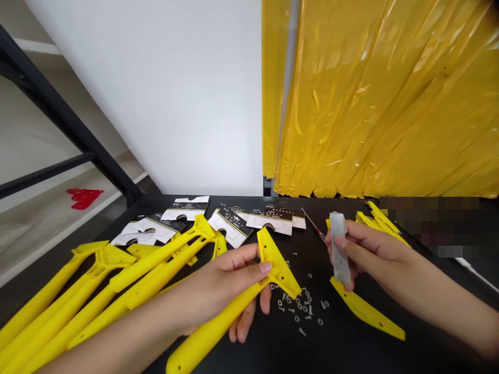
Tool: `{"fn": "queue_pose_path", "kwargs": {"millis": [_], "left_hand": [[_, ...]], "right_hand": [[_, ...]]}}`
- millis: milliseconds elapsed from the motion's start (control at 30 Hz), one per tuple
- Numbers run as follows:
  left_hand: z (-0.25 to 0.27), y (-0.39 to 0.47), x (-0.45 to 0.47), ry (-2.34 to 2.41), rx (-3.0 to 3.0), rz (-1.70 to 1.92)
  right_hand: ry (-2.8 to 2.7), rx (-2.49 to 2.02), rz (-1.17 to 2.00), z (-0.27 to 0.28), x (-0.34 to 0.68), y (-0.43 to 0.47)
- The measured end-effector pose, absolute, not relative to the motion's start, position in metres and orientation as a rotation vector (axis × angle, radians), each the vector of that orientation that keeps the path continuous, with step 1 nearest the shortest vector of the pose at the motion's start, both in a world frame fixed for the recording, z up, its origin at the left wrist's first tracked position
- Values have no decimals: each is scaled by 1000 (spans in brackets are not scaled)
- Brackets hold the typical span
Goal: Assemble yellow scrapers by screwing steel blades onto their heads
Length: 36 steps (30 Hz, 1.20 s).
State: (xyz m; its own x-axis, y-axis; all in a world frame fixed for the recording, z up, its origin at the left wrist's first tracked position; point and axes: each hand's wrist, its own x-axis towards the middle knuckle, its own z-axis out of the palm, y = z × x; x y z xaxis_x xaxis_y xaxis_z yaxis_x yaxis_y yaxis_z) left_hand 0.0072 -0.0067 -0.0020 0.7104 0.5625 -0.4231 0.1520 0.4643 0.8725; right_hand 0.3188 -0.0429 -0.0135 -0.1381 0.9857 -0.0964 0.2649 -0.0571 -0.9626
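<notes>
The piece in the left hand (230, 275) looks unfinished, as far as I can judge. It is a yellow handle (220, 322) with a slanted head, held above the table (268, 358). The holes that show in the head look bare, and no plate is fitted over it. 1 flat yellow plate (368, 312) lies apart, below the right hand (366, 246), and more flat yellow pieces (384, 218) lie beyond that hand. The other yellow handles (148, 261) are piled at the left; how complete they are I cannot tell.

The left fingers pinch the handle just under its head, thumb on top. The right fingers are closed around a silver-grey bar (340, 254), held upright; whether it is solid or a case with contents is unclear.

The screws and nuts (310, 310) sit in no container: they are scattered loose on the table between the 2 hands, so these are still unused. A thin screwdriver (319, 233) lies behind, near printed cards (268, 222). The shelf (27, 245) at the left holds a crumpled red item (83, 198).
</notes>
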Motion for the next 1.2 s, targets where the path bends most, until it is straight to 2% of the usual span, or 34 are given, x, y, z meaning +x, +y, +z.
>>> {"fn": "queue_pose_path", "kwargs": {"millis": [267, 600, 1200], "left_hand": [[-1, -12, 12, 773, 1142, 292], [3, -20, 17, 765, 1195, 258], [-5, -37, 28, 748, 1095, 231]], "right_hand": [[-1578, -1319, 1332, 1, 294, -60], [-1394, -1238, 1726, -7, 294, -70], [-1440, -1272, 1762, -16, 276, -74]]}}
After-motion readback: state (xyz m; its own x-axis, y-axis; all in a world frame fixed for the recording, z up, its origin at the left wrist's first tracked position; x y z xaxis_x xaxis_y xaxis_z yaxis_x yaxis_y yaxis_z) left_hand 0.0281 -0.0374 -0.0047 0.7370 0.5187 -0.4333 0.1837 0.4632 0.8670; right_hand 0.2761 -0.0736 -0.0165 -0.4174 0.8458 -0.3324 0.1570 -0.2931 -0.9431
